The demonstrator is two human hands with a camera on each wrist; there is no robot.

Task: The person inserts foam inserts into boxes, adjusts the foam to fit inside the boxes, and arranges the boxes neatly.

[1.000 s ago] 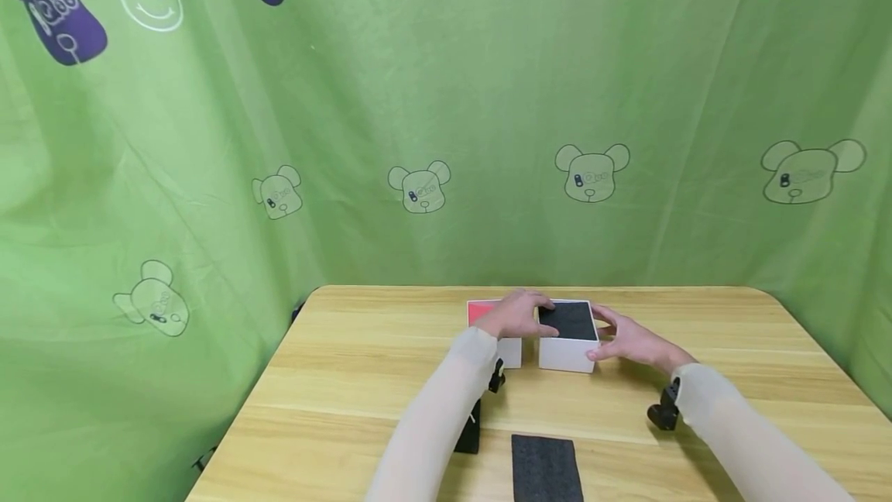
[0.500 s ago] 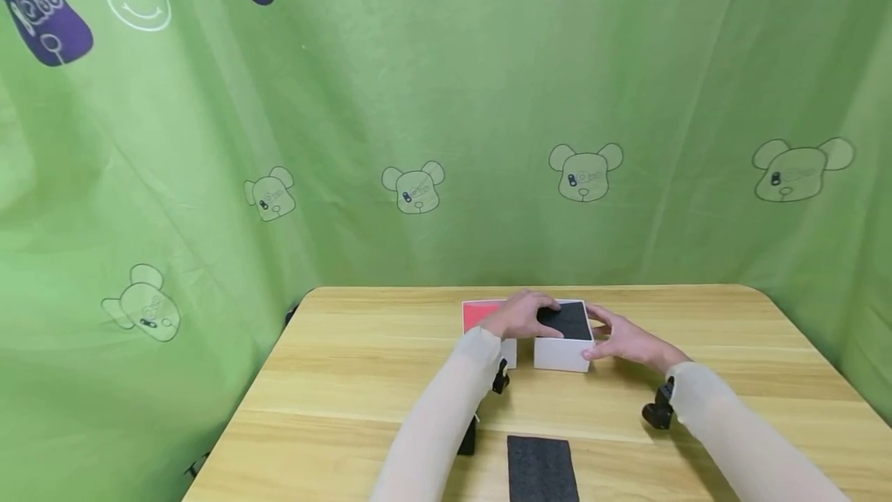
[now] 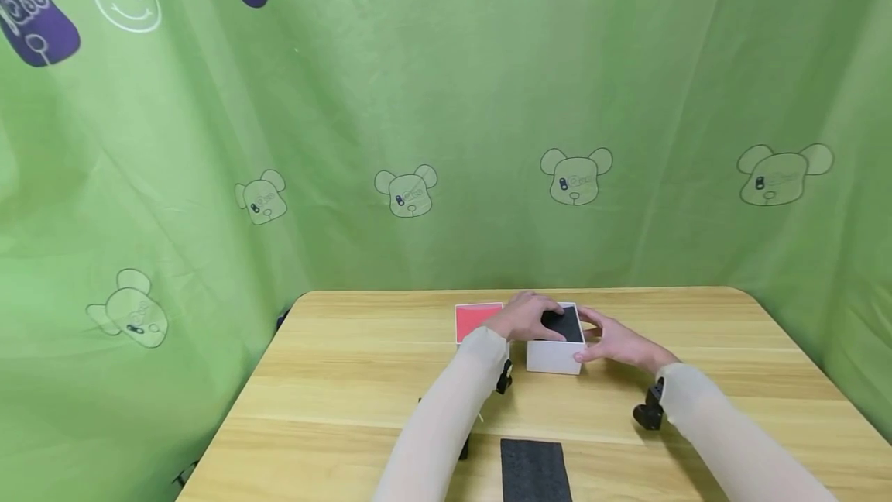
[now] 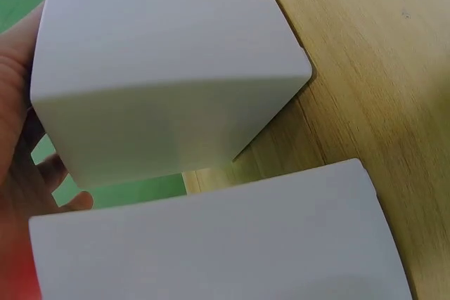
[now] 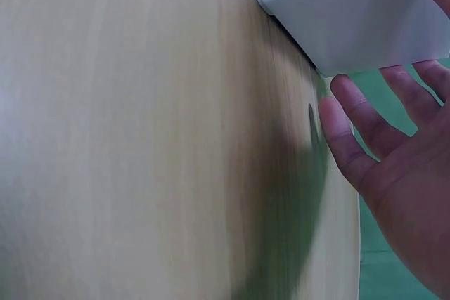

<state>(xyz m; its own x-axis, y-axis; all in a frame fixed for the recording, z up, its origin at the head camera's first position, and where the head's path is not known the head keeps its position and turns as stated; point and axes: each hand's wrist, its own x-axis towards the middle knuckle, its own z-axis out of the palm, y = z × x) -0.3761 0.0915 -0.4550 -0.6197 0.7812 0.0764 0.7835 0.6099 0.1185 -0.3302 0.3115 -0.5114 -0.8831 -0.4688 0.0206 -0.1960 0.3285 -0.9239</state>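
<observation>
White box [image 3: 554, 358]: plain, square-cornered, open-topped, upright on the table [image 3: 313, 378], just right of another box [image 4: 211, 247] that shows red across its top.
Black cloth [image 3: 563, 323]: matte, spread across the white one's mouth.
Left hand [image 3: 526, 318]: thumb and fingertip on the cloth; I can't tell whether they pinch it.
Right hand [image 3: 616, 342]: fingers loosely spread, ungripping, thumb touching the near right corner.

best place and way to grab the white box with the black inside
Probably by the front and back walls of the white box with the black inside, near its right corners, coming from the right. Its straight, square rim suggests parallel walls to pinch, and the white box with the red inside leaves only a narrow gap on the left.
</observation>
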